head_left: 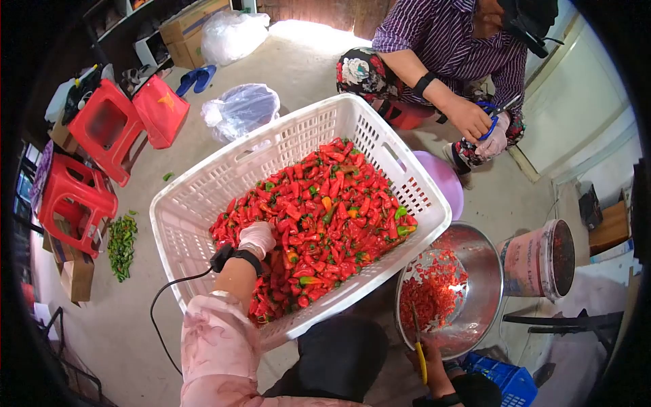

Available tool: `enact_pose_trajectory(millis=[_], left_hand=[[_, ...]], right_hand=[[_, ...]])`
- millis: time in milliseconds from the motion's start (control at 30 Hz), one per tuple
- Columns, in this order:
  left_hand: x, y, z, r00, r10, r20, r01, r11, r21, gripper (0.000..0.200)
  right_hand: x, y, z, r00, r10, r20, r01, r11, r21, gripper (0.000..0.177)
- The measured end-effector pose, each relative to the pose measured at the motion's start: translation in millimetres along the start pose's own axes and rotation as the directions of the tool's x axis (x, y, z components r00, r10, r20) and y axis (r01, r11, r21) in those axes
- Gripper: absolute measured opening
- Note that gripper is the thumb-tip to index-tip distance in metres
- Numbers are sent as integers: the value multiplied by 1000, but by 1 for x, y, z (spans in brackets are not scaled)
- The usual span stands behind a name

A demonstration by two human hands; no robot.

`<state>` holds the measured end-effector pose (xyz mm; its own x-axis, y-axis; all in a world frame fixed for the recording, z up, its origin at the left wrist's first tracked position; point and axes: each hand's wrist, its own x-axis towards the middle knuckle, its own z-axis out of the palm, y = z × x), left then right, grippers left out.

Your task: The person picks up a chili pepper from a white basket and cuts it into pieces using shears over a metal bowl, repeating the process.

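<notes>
My left hand (pixel 258 237), in a thin whitish glove, reaches into a heap of red peppers (pixel 332 210) inside a white slatted plastic crate (pixel 190 237). Its fingers are sunk among the peppers, so I cannot see whether they hold one. Low on the right, my right hand (pixel 435 372) grips yellow-handled scissors (pixel 422 359). Their blades point up over a steel bowl (pixel 485 298) containing chopped red pepper (pixel 430 292). A few peppers in the crate are green or orange.
Across the crate, a seated person (pixel 447 61) holds blue-handled scissors (pixel 489 122). Beside the bowl stand a pink bucket (pixel 525 261) and a blue basket (pixel 505 380). Red stools (pixel 74 203) and a pile of green peppers (pixel 121 247) are at left. A purple basin (pixel 441 183) sits behind the crate.
</notes>
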<state>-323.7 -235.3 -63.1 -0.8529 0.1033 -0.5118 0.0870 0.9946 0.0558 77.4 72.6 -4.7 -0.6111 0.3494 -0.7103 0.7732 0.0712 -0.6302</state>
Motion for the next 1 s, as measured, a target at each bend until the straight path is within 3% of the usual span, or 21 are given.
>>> enact_pose_trajectory(millis=[33, 67, 100, 167, 200, 233, 300, 433, 500, 533, 600, 700, 800, 833, 900, 967, 1000], left_hand=[[-6, -3, -2, 996, 53, 70, -53, 999, 5, 38], [-3, -14, 4, 988, 153, 34, -152, 988, -33, 35], [-5, -20, 5, 988, 153, 30, -152, 988, -32, 35], [-17, -27, -4, 978, 151, 146, -98, 942, -320, 36], [-10, -41, 20, 973, 225, 49, -175, 860, -479, 35], [-1, -47, 39, 983, 176, 51, -131, 868, -478, 34], [8, -66, 69, 990, 109, 89, -20, 735, -678, 32], [-25, -62, 37, 985, 58, 160, 72, 710, -701, 30], [-24, -60, 30, 992, -48, -117, -14, 876, -482, 27], [-20, -55, 31, 981, -49, -189, -45, 887, -460, 27], [-30, -27, 10, 985, -55, -165, -15, 918, -397, 29], [-42, 15, -5, 985, -35, -169, -14, 960, -279, 43], [-19, 40, 2, 989, -138, 45, 144, 972, -184, 55], [-16, 42, 2, 989, -136, 53, 144, 972, -184, 55], [-11, 46, 1, 989, -124, 76, 135, 978, -162, 53], [2, 36, 17, 993, -114, 17, 115, 977, -177, 45], [12, 24, 28, 995, -77, 63, 96, 905, -413, 40]], right_hand=[[0, 4, 1, 1000, -2, 1, 2, 1000, 1, 50], [3, 12, 3, 998, -69, -7, 69, 998, 9, 45], [5, 17, 5, 991, -136, -15, 136, 991, 16, 41], [6, 18, 6, 987, -162, -19, 163, 987, 15, 42], [7, 19, 6, 983, -185, -22, 185, 983, 13, 42], [11, 24, 7, 982, -188, -22, 188, 982, 13, 42], [15, 39, 6, 938, -344, -44, 343, 939, -13, 42], [5, 25, 6, 977, -206, -63, 212, 969, 128, 41], [2, 14, 4, 999, -39, -5, 39, 986, 165, 41], [4, 16, 4, 999, -37, -5, 38, 986, 164, 41], [8, 23, 5, 978, -205, -27, 206, 978, 40, 40], [7, 20, 3, 979, -201, -37, 200, 979, -27, 40], [-3, -4, 6, 986, -159, -45, 161, 987, 29, 38], [-1, 1, 5, 987, -152, -46, 153, 988, 26, 38], [6, 15, 4, 960, -276, -44, 276, 961, -16, 44], [-1, -1, 4, 977, -212, -28, 212, 977, -17, 38], [-4, -7, 4, 989, -148, -11, 148, 989, -19, 33]])
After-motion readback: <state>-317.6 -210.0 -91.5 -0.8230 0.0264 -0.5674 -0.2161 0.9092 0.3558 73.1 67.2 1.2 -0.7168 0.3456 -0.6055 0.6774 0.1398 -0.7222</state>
